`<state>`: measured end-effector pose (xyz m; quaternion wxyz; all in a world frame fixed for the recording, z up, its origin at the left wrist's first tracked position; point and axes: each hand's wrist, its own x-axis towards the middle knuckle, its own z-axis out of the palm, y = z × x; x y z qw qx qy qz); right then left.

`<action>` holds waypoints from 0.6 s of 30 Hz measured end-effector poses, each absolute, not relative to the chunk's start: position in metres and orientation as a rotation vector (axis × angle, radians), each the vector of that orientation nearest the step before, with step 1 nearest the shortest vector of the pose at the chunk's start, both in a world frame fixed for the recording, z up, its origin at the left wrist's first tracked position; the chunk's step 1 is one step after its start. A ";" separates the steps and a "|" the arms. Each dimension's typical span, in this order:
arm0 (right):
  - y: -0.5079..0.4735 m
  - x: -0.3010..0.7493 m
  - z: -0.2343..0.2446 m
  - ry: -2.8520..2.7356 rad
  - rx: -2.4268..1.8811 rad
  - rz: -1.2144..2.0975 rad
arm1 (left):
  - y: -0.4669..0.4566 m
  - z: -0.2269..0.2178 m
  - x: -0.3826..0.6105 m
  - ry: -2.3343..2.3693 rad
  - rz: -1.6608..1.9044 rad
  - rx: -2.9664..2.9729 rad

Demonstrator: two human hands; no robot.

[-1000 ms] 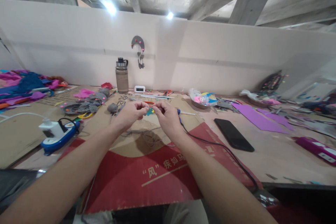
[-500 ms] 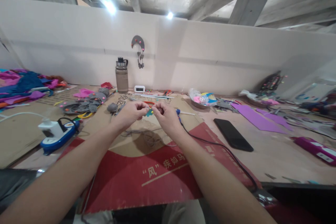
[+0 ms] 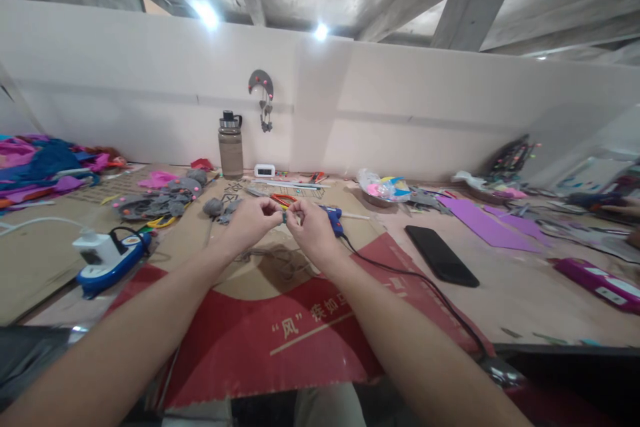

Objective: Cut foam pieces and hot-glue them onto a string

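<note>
My left hand (image 3: 251,219) and my right hand (image 3: 311,225) meet above the cardboard sheet (image 3: 280,320), fingers pinched together on one small teal piece (image 3: 285,216) held between them. Most of the piece is hidden by my fingertips. A blue glue gun (image 3: 332,217) lies just behind my right hand, its black cord (image 3: 425,287) running back toward me on the right. A tangle of grey thread (image 3: 280,260) lies on the cardboard below my hands.
A black phone (image 3: 440,255) lies to the right. A white and blue power strip (image 3: 107,255) sits at the left. Grey felt pieces (image 3: 160,199), a water bottle (image 3: 231,145), a small clock (image 3: 264,171), purple sheets (image 3: 480,221) and a purple box (image 3: 597,275) surround the work spot.
My hands stay pinched together and have drawn slightly closer; less of the teal piece shows. The view shifted a little, so the glue gun now shows behind my right hand.
</note>
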<state>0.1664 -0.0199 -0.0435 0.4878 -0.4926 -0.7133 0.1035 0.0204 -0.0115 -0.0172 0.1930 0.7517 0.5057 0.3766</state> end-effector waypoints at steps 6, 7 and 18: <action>-0.016 0.166 -0.046 -1.703 -1.182 0.341 | -0.008 -0.020 0.020 1.379 1.060 2.053; -0.016 0.166 -0.047 -1.700 -1.178 0.354 | -0.008 -0.020 0.020 1.367 1.069 2.039; -0.009 0.170 -0.048 -1.636 -1.103 0.692 | -0.002 -0.026 0.017 1.286 1.056 1.901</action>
